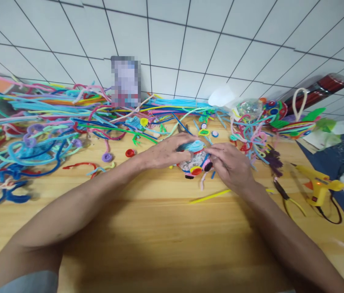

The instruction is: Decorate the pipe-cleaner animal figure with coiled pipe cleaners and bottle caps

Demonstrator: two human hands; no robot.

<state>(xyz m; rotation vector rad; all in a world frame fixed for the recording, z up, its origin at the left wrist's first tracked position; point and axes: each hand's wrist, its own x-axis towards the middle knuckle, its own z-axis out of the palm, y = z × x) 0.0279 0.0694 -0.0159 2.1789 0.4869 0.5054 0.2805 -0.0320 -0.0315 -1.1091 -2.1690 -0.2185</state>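
Observation:
A rounded, glittery silver ornament [186,165] with coiled pipe-cleaner discs in red, yellow, black and pink round its lower part is between my hands above the wooden table. My left hand [167,152] grips it from the left, its fingers wrapped round a light blue coiled piece [194,145] at the top. On the right side, my right hand [228,165] pinches at the ornament's edge by a red and blue part. Whether a separate small strip lies between those fingertips is too blurred to tell. A yellow pipe cleaner [210,196] lies just below the right hand.
Many coloured pipe cleaners [65,108] cover the table's back and left. A red coil [130,153] lies left of the ornament. At the right are pliers [285,195], a yellow glue gun [320,185] with its cord, a decorated ornament [295,129] and a dark red cylinder [318,91].

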